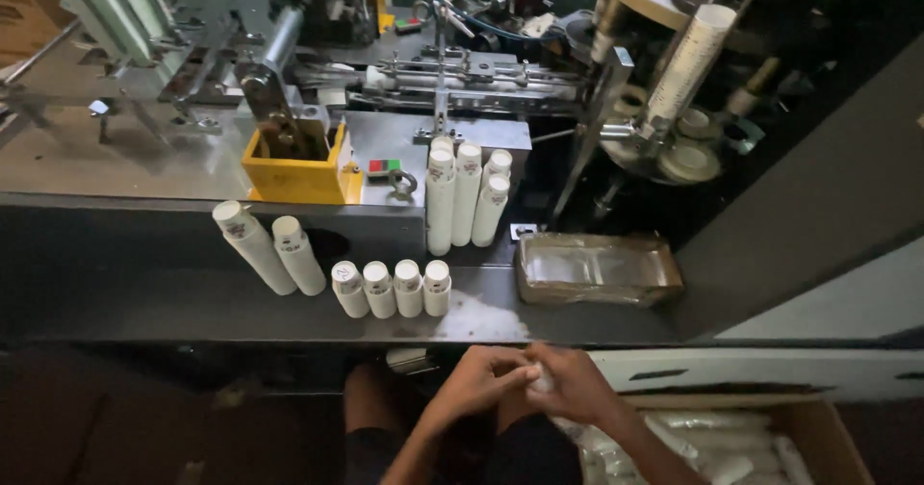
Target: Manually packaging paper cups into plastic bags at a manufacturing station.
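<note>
One head-worn camera looked steeply down and forward from close above the hands (525, 384), across the dark desk (192, 302) toward the machine (404, 52) behind.

small pale item (542, 379) | mostly hidden | pinched between both hands' fingers, below dark ledge

A dark counter (192, 302) ran across in front of the machine, and stacks of white paper cups lay on it. Two longer stacks (269, 247) leaned at the left, just beside a row of four short stacks (393, 289), while a cluster of taller stacks (467, 196) stood upright behind them against the machine's metal deck. To the right, apart from the cups, sat a shallow cardboard tray (597, 268) wrapped in clear plastic.
</note>
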